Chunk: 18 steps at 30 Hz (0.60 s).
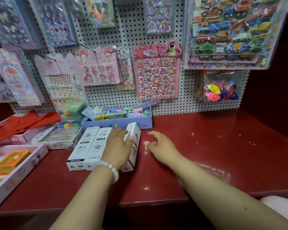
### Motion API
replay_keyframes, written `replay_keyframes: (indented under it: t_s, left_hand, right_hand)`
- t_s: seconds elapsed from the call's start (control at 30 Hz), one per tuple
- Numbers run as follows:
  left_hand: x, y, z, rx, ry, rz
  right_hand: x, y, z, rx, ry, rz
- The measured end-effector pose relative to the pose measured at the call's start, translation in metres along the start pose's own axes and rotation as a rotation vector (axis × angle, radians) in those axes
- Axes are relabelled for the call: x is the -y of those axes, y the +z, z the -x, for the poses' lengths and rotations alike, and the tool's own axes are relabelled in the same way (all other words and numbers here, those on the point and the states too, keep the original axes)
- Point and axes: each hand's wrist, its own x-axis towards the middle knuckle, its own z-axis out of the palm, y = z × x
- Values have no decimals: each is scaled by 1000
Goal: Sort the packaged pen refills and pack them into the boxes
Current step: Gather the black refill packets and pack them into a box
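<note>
Just left of the frame's centre, the left hand (118, 146), a bead bracelet (111, 170) on its wrist, lies flat with straight fingers across the white refill boxes (88, 146), its fingertips touching a tilted white box (133, 143). The right hand (160, 145) hovers beside that box over the red tabletop (214, 146), fingers loosely curled, holding nothing. Behind the boxes sits a lilac box (120, 124) of colourful packets; sticker sheets (156, 72) hang on the pegboard (128, 35) above.

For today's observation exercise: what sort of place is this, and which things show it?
Probably a stationery or toy shop. Packaged sticker sheets hang from a pegboard, a bag of balloons hangs beside them, and white refill boxes lie on the red counter.
</note>
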Motion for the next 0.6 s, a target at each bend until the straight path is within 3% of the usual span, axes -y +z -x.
replay_keyframes:
  t_s: [0.17, 0.27, 0.37, 0.47, 0.6]
  left_hand:
    - [43, -34, 17, -140, -221, -264]
    - [66, -49, 25, -59, -368, -188]
    - [76, -49, 31, 41, -395, -170]
    - [77, -43, 33, 108, -377, -201]
    - [93, -46, 29, 185, -307, -220]
  right_hand:
    - [-6, 16, 18, 243, -208, 132]
    - [1, 27, 22, 262, -343, 285]
    - [14, 38, 19, 284, -480, 424]
    - [18, 44, 13, 254, -455, 454]
    - [5, 34, 16, 159, -309, 271]
